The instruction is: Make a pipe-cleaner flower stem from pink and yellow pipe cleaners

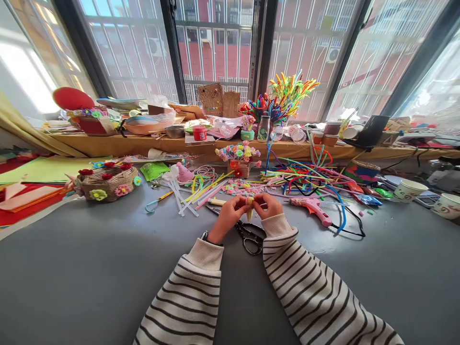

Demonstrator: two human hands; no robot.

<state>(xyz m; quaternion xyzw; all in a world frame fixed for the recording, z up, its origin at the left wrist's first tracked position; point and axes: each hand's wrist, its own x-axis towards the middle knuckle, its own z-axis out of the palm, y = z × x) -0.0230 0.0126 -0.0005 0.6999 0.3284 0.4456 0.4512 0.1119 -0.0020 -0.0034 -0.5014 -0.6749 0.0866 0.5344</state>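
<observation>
Between the fingertips of both hands is a small yellow pipe cleaner piece (249, 215), bent and partly hidden by the fingers. My left hand (230, 218) pinches it from the left, thumb and index finger together. From the right, my right hand (269, 207) closes on its upper part, close to the other fingertips. Below the hands lie black-handled scissors (252, 245) on the grey table. A pink glue gun (316, 211) rests right of my right hand. Just behind the fingers are many small pink and pastel pieces (239, 188).
Loose coloured pipe cleaners (287, 175) heap at the back right, with white glue sticks (181, 201) at the left. A flower-trimmed woven basket (108, 184) stands far left, a small flower basket (240, 167) at the back middle. Paper cups (409, 190) stand right. A cluttered sill (143, 143) runs behind.
</observation>
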